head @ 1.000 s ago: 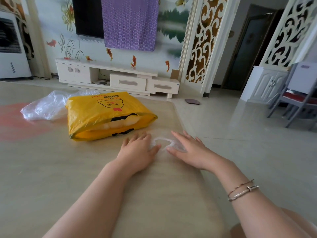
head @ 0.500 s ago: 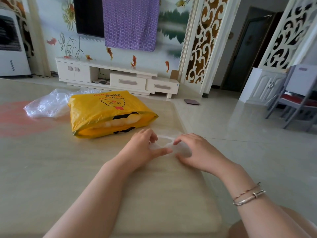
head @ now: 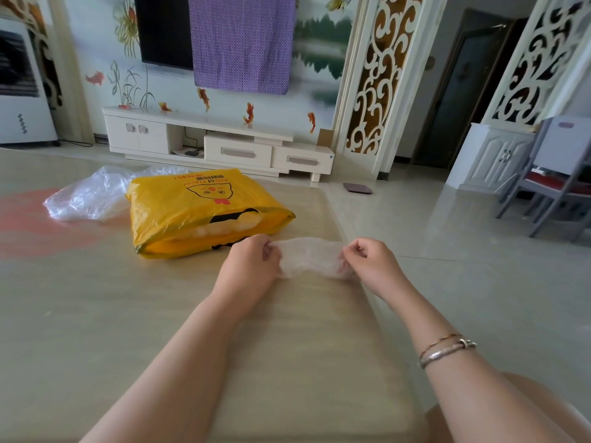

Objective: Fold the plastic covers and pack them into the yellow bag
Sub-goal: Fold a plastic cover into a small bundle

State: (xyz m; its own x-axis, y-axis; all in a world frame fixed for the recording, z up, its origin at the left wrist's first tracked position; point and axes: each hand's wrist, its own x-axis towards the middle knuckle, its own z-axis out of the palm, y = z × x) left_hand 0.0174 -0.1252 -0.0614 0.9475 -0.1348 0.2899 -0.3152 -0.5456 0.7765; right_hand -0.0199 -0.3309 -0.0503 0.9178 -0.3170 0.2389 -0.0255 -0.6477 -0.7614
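Plastic cover [head: 309, 256], thin and translucent, is stretched between our 2 hands just above the table [head: 80, 314]. Our left hand [head: 249, 266] pinches its left end, fingers curled round the bunched film, and our right hand [head: 371, 263] pinches the right end the same way, thumb and fingers closed on it. The cover sags slightly in the middle, and we cannot tell whether its lower edge touches the table.

Just beyond our left hand lies the yellow bag [head: 198, 212], flat on the table with its mouth turned toward us; pale folded plastic shows inside the opening, and a cartoon face with upside-down lettering is printed on top. Touching the bag's far left side is a loose heap of clear plastic [head: 92, 193], crumpled on the table.

We wear 2 bracelets [head: 446, 348] on the right wrist. Past the table edge are a white TV cabinet [head: 224, 139] against the painted wall, a purple cloth [head: 243, 43] hanging over a dark screen, and a grey chair [head: 556, 177] at the far right.
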